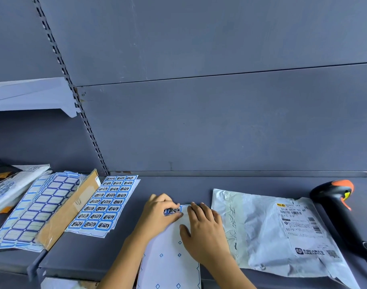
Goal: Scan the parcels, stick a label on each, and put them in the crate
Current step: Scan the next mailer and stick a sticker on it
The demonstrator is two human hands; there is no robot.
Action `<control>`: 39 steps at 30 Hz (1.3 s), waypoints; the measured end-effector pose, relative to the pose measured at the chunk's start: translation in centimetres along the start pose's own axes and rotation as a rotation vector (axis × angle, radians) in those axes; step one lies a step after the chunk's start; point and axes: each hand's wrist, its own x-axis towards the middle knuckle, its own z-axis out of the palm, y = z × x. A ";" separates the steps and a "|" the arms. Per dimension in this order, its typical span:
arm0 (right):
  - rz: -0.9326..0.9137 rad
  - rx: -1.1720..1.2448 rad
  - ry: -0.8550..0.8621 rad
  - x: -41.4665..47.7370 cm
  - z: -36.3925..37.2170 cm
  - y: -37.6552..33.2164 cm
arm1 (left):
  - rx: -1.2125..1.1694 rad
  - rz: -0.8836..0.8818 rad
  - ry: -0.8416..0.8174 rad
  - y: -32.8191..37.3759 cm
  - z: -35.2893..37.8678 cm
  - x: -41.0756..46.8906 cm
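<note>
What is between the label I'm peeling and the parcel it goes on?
Only your right hand, pressing flat on the backing sheet, lies between the label pinched in your left hand and the parcel to its right. Nothing else visible is in the way.

left hand pinches label — right hand presses backing sheet — parcel beside
</note>
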 end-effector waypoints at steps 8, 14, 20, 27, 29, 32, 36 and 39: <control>-0.007 0.014 0.000 0.0 -0.1 0.1 | 0.197 0.148 0.117 0.7 -0.4 -0.5; -0.006 0.005 -0.014 0.0 -0.2 0.0 | 0.273 0.172 0.138 1.0 -0.3 -0.7; -0.005 -0.006 -0.038 0.0 0.0 0.1 | 0.252 0.133 0.144 1.1 -0.5 -0.8; -0.010 -0.004 -0.035 0.0 0.0 0.1 | 0.142 -0.006 0.071 0.9 -0.5 -0.7; -0.010 -0.008 -0.035 0.0 0.0 0.1 | 0.171 0.013 0.068 0.9 -0.5 -0.6; -0.006 -0.010 -0.031 0.1 0.0 0.1 | 0.180 0.044 0.067 0.9 -0.5 -0.6; -0.008 -0.010 -0.036 0.1 0.0 0.1 | 0.059 -0.023 0.034 0.6 -0.2 -0.3; -0.006 -0.011 -0.036 0.0 0.0 0.1 | 0.035 -0.001 0.045 0.1 0.3 -0.2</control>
